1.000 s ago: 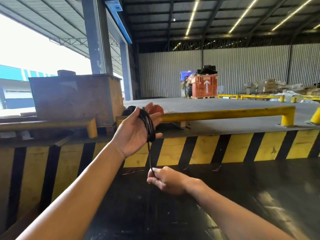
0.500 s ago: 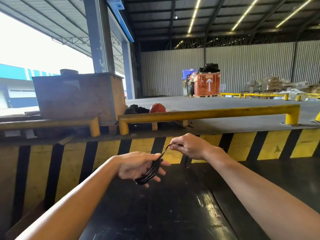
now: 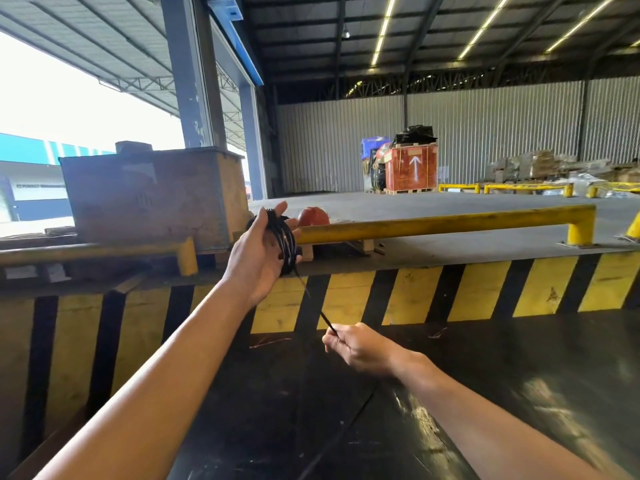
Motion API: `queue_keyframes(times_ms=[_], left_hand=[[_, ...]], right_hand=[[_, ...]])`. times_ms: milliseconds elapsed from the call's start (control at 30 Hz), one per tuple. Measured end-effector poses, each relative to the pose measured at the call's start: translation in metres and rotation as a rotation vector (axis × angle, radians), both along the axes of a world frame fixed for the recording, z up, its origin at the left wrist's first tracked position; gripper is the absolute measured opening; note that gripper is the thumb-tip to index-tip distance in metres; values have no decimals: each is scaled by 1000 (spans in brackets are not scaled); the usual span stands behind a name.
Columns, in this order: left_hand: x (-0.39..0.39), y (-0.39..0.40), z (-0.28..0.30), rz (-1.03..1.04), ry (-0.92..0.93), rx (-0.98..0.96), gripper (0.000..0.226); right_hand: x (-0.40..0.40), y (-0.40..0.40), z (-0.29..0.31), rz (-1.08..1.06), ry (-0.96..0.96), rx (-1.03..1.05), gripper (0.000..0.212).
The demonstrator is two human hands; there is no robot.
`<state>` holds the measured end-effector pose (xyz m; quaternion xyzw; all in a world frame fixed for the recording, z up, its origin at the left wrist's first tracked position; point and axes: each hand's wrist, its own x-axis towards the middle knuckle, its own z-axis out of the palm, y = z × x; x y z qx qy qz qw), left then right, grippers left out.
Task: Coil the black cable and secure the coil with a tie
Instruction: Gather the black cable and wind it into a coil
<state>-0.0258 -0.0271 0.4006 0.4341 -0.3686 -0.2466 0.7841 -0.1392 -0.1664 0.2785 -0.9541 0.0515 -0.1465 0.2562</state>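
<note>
The black cable (image 3: 285, 242) is wound in several loops around the palm and fingers of my left hand (image 3: 261, 254), which is raised upright with the palm facing right. One strand runs from the loops down and right to my right hand (image 3: 356, 348), which pinches it taut in a closed fist. More cable (image 3: 341, 431) trails from that fist across the black surface toward me. No tie is visible.
A black glossy work surface (image 3: 450, 393) lies below my arms. Behind it rises a yellow-and-black striped dock edge (image 3: 485, 292) with a yellow guard rail (image 3: 446, 221). A rusty metal box (image 3: 152, 199) stands at the left and an orange crate (image 3: 412, 169) far back.
My left hand has risen from low and palm-down back to upright. My right hand has swung from above the coil down to the right, pulling the strand taut.
</note>
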Motion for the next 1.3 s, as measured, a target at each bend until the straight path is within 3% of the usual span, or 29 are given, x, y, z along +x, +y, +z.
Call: queue_keyframes(times_ms=[33,133,167,233,300,367,433,533,667,800,933,1033,1167,1200,1300], left_hand=[[3,-2,-4,164,-155,109,46],[12,-4,-30,483,-974,685,43],[14,-3,-40,468,-1114,821,42],[19,2,-58,384,-1201,1056,44],[21,9,-68,209,-1152,1274,45],[15,18,-72,-82,-810,1294,44],[5,26,-70,-387,-483,1136,45],[-8,24,-55,-628,-212,746,49],[-21,4,-27,-698,36,290,52],[-26,-10,-8,-306,-37,151,47],[-8,-12,-19,272,-512,429,41],[17,3,-40,460,-887,769,42],[31,18,-70,325,-1130,1234,45],[30,19,-77,247,-1067,1259,46],[16,23,-80,-176,-571,1094,44]], right_hand=[[-1,2,2,14,23,-24,24],[-3,5,9,40,36,-123,26],[-5,3,14,26,17,-142,27],[-8,-5,26,-8,-28,-164,27],[-12,-14,40,-35,-49,-175,26],[-14,-25,49,-79,-51,-173,28],[-14,-33,52,-116,-40,-175,35],[-11,-30,42,-107,-26,-99,35],[-2,0,22,16,-131,22,28],[4,23,6,30,-29,60,29],[-2,21,-4,31,116,-2,33],[-15,11,4,33,163,-105,32],[-25,-13,34,-19,92,-177,30],[-26,-19,41,-40,44,-171,31],[-25,-31,54,-125,-142,-87,32]])
